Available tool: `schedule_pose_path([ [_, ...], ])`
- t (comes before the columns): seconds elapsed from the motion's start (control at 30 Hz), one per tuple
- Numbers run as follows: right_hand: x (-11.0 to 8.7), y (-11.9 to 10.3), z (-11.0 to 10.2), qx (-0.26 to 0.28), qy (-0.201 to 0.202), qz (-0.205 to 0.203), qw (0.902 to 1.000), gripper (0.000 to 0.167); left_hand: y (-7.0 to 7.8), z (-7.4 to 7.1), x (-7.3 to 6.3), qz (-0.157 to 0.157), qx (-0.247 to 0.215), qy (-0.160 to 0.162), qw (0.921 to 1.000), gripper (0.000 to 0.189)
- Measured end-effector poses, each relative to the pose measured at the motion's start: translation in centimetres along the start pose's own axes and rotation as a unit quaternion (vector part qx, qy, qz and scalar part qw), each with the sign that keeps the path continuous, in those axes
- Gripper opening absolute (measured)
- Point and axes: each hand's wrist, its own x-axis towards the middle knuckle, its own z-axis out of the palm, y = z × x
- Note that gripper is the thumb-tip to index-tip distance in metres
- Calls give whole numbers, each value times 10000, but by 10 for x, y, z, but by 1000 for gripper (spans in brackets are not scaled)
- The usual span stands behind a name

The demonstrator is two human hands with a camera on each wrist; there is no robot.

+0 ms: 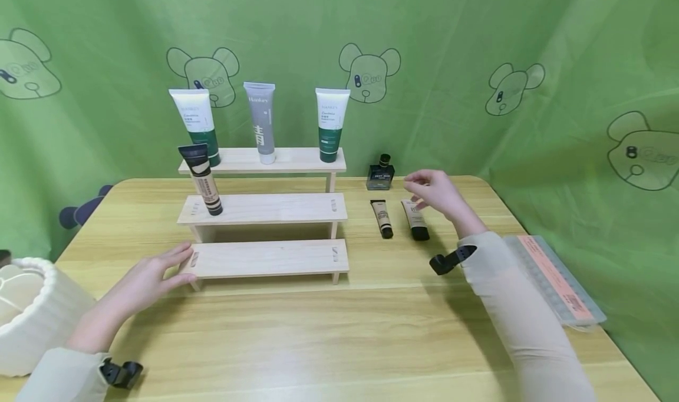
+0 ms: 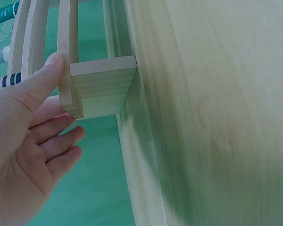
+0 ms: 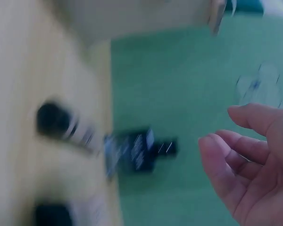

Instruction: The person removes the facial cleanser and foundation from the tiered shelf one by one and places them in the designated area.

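Observation:
My left hand (image 1: 148,281) is at the left end of a three-tier wooden display shelf (image 1: 267,259). Thumb and forefinger pinch the end of the lowest board, and in the left wrist view the other fingers (image 2: 61,143) curve loosely below it. My right hand (image 1: 437,194) hovers over a beige tube with a black cap (image 1: 416,219), fingers loosely bent and holding nothing. Beside that tube lies a smaller black-and-beige tube (image 1: 382,218). A dark perfume bottle (image 1: 380,175) stands behind them; the right wrist view shows it blurred.
On the top tier stand two white-and-green tubes (image 1: 196,116) (image 1: 331,122) and a grey tube (image 1: 261,122). The middle tier bears a black-and-beige tube (image 1: 204,181). A white ribbed lamp shade (image 1: 58,319) is at left, and a flat plastic case (image 1: 557,281) at right.

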Motion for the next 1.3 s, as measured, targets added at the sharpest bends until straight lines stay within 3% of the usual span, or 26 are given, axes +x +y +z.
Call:
schedule_pose_path([
  [0.23, -1, -60, 28, 79, -57, -686, 9976, 31, 0, 0, 0, -4, -26, 6, 10000, 62],
  [0.47, 6, -102, 65, -59, -486, -1190, 9917, 29, -1, 0, 0, -45, -1, -23, 10000, 61],
  [0.77, 16, -131, 124, -45, -841, -1667, 9824, 24, 2, -1, 2, 12, 36, -62, 10000, 60],
  [1.03, 14, -152, 177, 52, -1272, -1806, 9753, 26, 1, -1, 2, 4, 53, -53, 10000, 60],
  [1.3, 19, -171, 212, 501, -1303, -1813, 9735, 28, 0, -1, 2, -20, 65, -77, 9999, 61],
])
